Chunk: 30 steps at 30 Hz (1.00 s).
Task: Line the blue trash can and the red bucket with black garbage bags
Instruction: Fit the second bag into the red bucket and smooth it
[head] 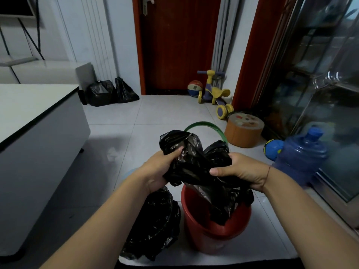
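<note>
Right, both hands clutch the black garbage bag [196,164], left hand [161,169] and right hand [240,171] level. Its tail hangs straight down into the red bucket [213,237] just below.

Four black bags [198,164] perhaps, two balls [194,88] — one bucket [213,235]

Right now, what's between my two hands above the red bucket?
In the head view, a crumpled black garbage bag stretches between the left hand and the right hand; both grip it, and its lower end hangs into the red bucket.

floor [116,117]: pale tiles | door [178,45]: red-brown wood | cabinet [38,117]: white
</note>
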Available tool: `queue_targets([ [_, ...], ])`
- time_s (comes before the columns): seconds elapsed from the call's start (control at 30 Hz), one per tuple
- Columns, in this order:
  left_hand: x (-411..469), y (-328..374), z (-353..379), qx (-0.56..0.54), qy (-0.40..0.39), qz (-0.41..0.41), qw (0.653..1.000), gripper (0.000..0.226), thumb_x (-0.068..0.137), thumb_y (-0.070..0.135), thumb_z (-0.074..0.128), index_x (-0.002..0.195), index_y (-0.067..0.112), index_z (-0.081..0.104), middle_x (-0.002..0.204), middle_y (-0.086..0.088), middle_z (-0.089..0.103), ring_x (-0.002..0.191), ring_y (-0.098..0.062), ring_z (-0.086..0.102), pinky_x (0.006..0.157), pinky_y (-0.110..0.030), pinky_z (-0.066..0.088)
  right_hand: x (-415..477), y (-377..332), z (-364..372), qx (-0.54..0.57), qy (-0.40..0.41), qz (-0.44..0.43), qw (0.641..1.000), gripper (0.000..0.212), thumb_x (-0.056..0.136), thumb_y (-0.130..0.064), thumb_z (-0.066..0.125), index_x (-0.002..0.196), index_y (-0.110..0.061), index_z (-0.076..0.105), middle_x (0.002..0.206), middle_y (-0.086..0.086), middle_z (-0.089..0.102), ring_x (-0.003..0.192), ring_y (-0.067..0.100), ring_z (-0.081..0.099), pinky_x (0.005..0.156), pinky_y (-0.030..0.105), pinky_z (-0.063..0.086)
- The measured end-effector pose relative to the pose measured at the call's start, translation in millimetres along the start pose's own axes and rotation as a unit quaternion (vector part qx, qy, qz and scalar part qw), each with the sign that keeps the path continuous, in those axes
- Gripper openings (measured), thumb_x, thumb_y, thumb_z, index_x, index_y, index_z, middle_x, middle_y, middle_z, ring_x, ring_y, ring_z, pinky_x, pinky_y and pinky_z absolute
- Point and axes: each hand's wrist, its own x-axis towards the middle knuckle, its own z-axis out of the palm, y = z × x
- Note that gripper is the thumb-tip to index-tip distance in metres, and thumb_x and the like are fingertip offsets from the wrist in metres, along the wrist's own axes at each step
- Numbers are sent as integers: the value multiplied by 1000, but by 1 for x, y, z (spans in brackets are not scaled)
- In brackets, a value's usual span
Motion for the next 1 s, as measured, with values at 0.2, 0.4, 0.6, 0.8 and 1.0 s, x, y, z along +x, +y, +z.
queue_targets([
  [0.2,-5,5,-5,152,-85,-36,984,38,67,13,83,100,1,70,111,-28,66,107,-48,60,101,-59,36,3,4,-4,66,38,46,996,50,63,-7,74,111,4,64,111,25,67,102,35,65,87,39,54],
  [0.4,12,-8,-8,68,137,-54,987,16,76,17,77,86,6,71,73,-14,74,61,-27,69,76,-43,56,2,6,-5,21,75,44,996,43,70,3,72,111,10,61,110,29,66,102,38,64,80,38,56],
  [0.6,24,-14,-27,-73,188,-92,975,20,86,30,66,90,10,67,73,-10,72,64,-25,68,76,-41,54,1,9,-12,-9,94,46,994,21,65,1,76,84,2,69,77,16,73,67,21,71,58,27,57],
  [0.8,25,-16,-31,-122,169,-103,973,23,94,32,55,88,10,62,83,-9,66,71,-24,62,75,-37,47,2,6,-8,103,113,68,986,23,76,-2,66,98,5,64,88,22,68,77,30,66,74,40,54],
  [1.0,25,-24,-12,-98,164,-90,977,38,83,46,67,91,10,69,84,-10,74,75,-27,69,87,-43,52,14,5,12,245,151,68,955,24,94,6,37,103,4,59,88,20,57,75,27,57,73,38,51],
])
